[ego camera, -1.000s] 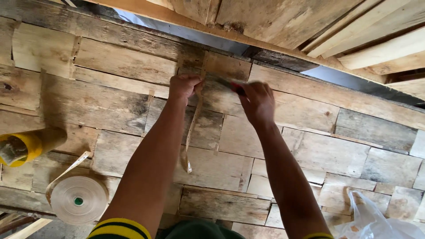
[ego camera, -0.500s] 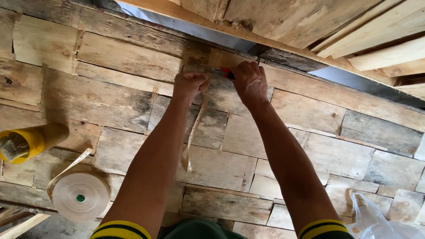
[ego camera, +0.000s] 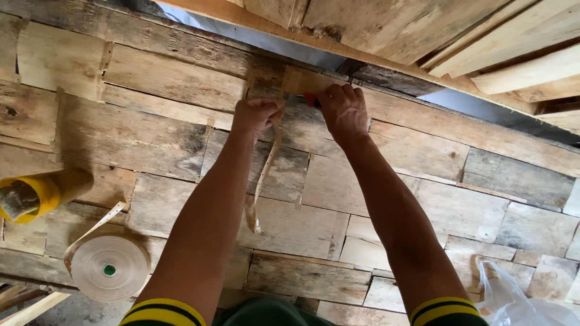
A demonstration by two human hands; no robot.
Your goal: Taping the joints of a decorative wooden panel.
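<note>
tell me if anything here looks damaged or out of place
The veneer sheets are patchy: dark stains, ragged edges and uneven seams. A loose strip dangles from the left hand, and the tape roll at lower left trails a loose end.

Tape roll (ego camera: 109,267) lies left of the dangling strip (ego camera: 263,181).
</note>
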